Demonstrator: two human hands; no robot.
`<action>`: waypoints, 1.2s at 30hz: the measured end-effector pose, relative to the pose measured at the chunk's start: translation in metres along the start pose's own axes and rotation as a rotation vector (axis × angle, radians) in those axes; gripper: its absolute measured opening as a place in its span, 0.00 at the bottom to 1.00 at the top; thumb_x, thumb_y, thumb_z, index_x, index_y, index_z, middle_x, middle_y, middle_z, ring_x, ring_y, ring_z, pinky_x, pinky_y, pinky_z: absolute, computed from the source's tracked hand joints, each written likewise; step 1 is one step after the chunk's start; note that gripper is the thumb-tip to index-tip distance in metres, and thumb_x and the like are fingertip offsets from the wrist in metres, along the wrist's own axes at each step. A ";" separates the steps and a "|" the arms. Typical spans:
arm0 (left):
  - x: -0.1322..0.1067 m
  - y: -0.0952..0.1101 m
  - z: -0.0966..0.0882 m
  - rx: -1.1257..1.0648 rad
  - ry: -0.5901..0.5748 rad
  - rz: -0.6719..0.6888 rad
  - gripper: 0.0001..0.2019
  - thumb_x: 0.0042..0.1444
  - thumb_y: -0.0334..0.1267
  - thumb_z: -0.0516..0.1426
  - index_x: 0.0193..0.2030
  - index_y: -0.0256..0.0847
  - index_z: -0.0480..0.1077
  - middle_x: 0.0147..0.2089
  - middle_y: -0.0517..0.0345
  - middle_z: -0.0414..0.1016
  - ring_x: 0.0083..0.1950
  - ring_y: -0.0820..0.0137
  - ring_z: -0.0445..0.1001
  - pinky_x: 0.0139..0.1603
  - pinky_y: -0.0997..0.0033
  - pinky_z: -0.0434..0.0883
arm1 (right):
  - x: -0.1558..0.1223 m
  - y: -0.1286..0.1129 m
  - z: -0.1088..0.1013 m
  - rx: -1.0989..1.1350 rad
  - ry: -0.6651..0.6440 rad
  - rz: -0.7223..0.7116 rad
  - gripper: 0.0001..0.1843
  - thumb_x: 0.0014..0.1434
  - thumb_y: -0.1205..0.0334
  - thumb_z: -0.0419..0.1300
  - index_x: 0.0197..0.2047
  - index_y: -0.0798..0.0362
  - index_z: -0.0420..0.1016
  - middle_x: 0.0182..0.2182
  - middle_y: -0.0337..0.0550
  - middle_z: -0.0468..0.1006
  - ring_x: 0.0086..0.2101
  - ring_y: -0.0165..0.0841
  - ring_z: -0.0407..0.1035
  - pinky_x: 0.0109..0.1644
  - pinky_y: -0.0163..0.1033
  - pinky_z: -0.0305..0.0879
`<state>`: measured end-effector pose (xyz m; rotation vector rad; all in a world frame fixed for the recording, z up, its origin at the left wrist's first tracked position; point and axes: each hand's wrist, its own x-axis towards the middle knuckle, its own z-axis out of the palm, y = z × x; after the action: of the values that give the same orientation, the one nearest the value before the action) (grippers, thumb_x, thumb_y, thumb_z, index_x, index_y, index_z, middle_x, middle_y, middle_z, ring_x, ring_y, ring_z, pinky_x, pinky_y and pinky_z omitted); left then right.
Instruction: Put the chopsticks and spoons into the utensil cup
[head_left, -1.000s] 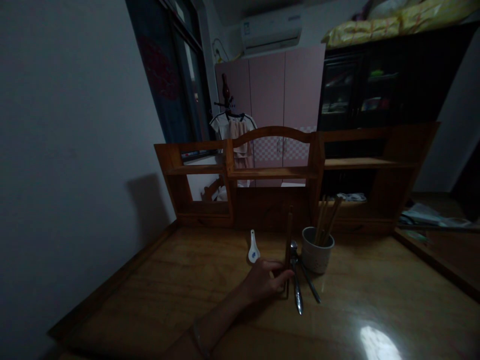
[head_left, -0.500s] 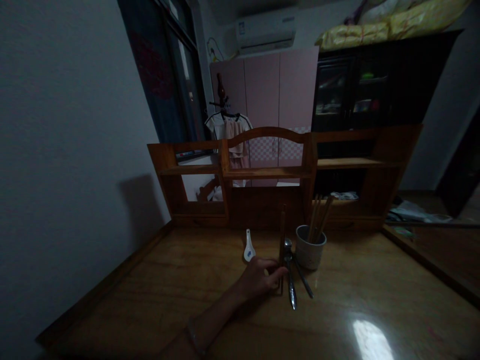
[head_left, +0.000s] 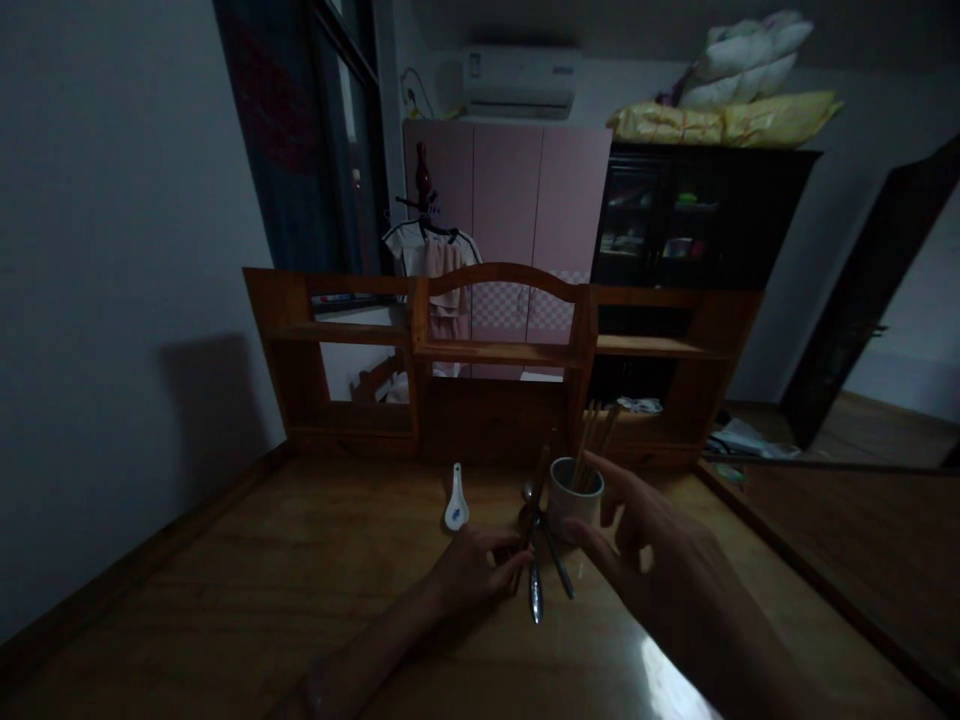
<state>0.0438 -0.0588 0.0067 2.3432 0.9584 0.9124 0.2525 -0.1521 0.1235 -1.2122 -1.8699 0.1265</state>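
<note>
My left hand [head_left: 480, 568] is closed on dark brown chopsticks [head_left: 541, 480], which stand tilted above the table, tops leaning right. Under and just right of them lie two metal spoons [head_left: 535, 595], their bowls toward the back and partly hidden. A white porcelain spoon [head_left: 457, 505] with a blue mark rests left of these, beyond my left hand. A pale cup [head_left: 562, 508] holds several light wooden chopsticks [head_left: 598, 440]. My right hand [head_left: 660, 545] is in front of the cup's right side, thumb and fingers apart, nothing held; whether it touches the cup I cannot tell.
The wooden tabletop [head_left: 300, 580] carries a low wooden shelf unit [head_left: 495, 350] along its back edge. A wall [head_left: 112, 300] borders the left side. Light reflects off the table [head_left: 671, 680] at the lower right. The room is dim.
My right hand has come into view from the right, up to the cup. The chopsticks in my left hand have gone from upright to tilted. The view has turned somewhat right.
</note>
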 end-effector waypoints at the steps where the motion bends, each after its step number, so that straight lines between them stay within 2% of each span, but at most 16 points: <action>1: -0.001 0.001 0.000 0.003 -0.010 0.018 0.15 0.62 0.45 0.54 0.36 0.38 0.77 0.31 0.57 0.77 0.31 0.73 0.72 0.35 0.77 0.65 | 0.003 0.003 0.004 -0.006 -0.029 0.025 0.24 0.58 0.54 0.61 0.57 0.47 0.68 0.31 0.44 0.75 0.27 0.36 0.72 0.29 0.41 0.70; 4: -0.002 0.003 0.000 0.022 -0.039 0.060 0.14 0.62 0.45 0.54 0.35 0.39 0.77 0.29 0.59 0.76 0.30 0.74 0.71 0.35 0.77 0.64 | 0.007 0.008 0.020 0.087 -0.116 0.046 0.17 0.59 0.58 0.61 0.52 0.50 0.70 0.35 0.44 0.75 0.29 0.33 0.71 0.32 0.38 0.71; 6: -0.002 0.004 -0.001 0.015 -0.061 0.068 0.14 0.62 0.44 0.54 0.35 0.39 0.77 0.29 0.59 0.76 0.30 0.74 0.72 0.35 0.78 0.63 | 0.008 0.009 0.026 0.200 -0.131 0.049 0.10 0.62 0.60 0.58 0.46 0.51 0.72 0.38 0.44 0.74 0.32 0.32 0.72 0.35 0.36 0.71; 8: -0.002 0.003 -0.001 -0.013 -0.092 0.058 0.15 0.62 0.45 0.54 0.36 0.39 0.77 0.30 0.59 0.77 0.30 0.74 0.72 0.34 0.78 0.63 | 0.009 0.011 0.028 0.283 -0.132 0.058 0.06 0.64 0.61 0.55 0.41 0.51 0.72 0.38 0.43 0.73 0.34 0.31 0.71 0.36 0.35 0.70; 13: 0.001 -0.004 -0.001 -0.151 -0.147 -0.066 0.19 0.60 0.49 0.54 0.39 0.37 0.79 0.31 0.56 0.79 0.32 0.72 0.73 0.36 0.77 0.65 | 0.029 0.018 0.024 0.305 -0.181 -0.016 0.07 0.63 0.60 0.57 0.35 0.53 0.72 0.31 0.40 0.72 0.31 0.30 0.68 0.33 0.33 0.65; 17: 0.002 -0.009 -0.001 -0.291 -0.179 -0.172 0.20 0.59 0.50 0.54 0.42 0.35 0.79 0.34 0.56 0.80 0.35 0.70 0.75 0.37 0.77 0.67 | 0.048 0.018 0.024 0.311 -0.237 -0.051 0.09 0.61 0.57 0.59 0.36 0.54 0.74 0.31 0.41 0.74 0.29 0.29 0.67 0.30 0.33 0.64; 21: 0.003 -0.012 -0.002 -0.426 -0.166 -0.156 0.19 0.58 0.49 0.57 0.41 0.36 0.80 0.41 0.54 0.81 0.40 0.67 0.76 0.40 0.76 0.68 | 0.058 0.014 0.028 0.340 -0.283 -0.078 0.12 0.59 0.53 0.61 0.38 0.54 0.76 0.32 0.43 0.76 0.32 0.32 0.71 0.29 0.33 0.65; 24: 0.003 -0.015 0.000 -0.483 -0.158 -0.130 0.18 0.56 0.49 0.59 0.41 0.36 0.80 0.41 0.53 0.80 0.40 0.67 0.76 0.40 0.76 0.68 | 0.062 0.013 0.029 0.343 -0.310 -0.099 0.14 0.57 0.51 0.63 0.38 0.54 0.76 0.31 0.43 0.77 0.32 0.34 0.72 0.30 0.34 0.67; 27: 0.004 -0.020 0.003 -0.492 -0.141 -0.122 0.20 0.53 0.51 0.61 0.43 0.37 0.79 0.42 0.51 0.79 0.39 0.68 0.76 0.38 0.75 0.69 | 0.069 0.017 0.018 0.336 -0.297 -0.098 0.15 0.55 0.51 0.64 0.38 0.55 0.77 0.31 0.44 0.78 0.32 0.34 0.73 0.30 0.34 0.68; 30: 0.006 -0.025 0.002 -0.529 -0.111 -0.176 0.23 0.53 0.54 0.60 0.47 0.37 0.77 0.44 0.50 0.77 0.31 0.72 0.75 0.31 0.76 0.69 | 0.080 0.023 -0.011 0.371 -0.169 -0.040 0.16 0.57 0.51 0.62 0.42 0.55 0.76 0.33 0.45 0.79 0.32 0.35 0.74 0.32 0.36 0.71; 34: 0.009 -0.029 -0.005 -0.535 -0.013 -0.171 0.26 0.61 0.56 0.50 0.44 0.34 0.76 0.33 0.52 0.76 0.27 0.74 0.74 0.28 0.77 0.68 | 0.087 0.034 -0.054 0.288 0.237 0.020 0.15 0.58 0.51 0.62 0.42 0.53 0.76 0.34 0.46 0.80 0.33 0.38 0.75 0.38 0.42 0.73; 36: 0.009 -0.029 -0.007 -0.554 -0.013 -0.169 0.27 0.63 0.56 0.47 0.41 0.34 0.76 0.29 0.54 0.74 0.26 0.73 0.73 0.27 0.77 0.67 | 0.086 0.043 -0.068 0.197 0.333 0.030 0.14 0.58 0.50 0.62 0.41 0.52 0.77 0.31 0.45 0.80 0.33 0.39 0.75 0.39 0.43 0.73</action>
<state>0.0313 -0.0322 -0.0026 1.7732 0.7622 0.9477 0.3186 -0.0866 0.1959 -1.0546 -1.5138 0.1140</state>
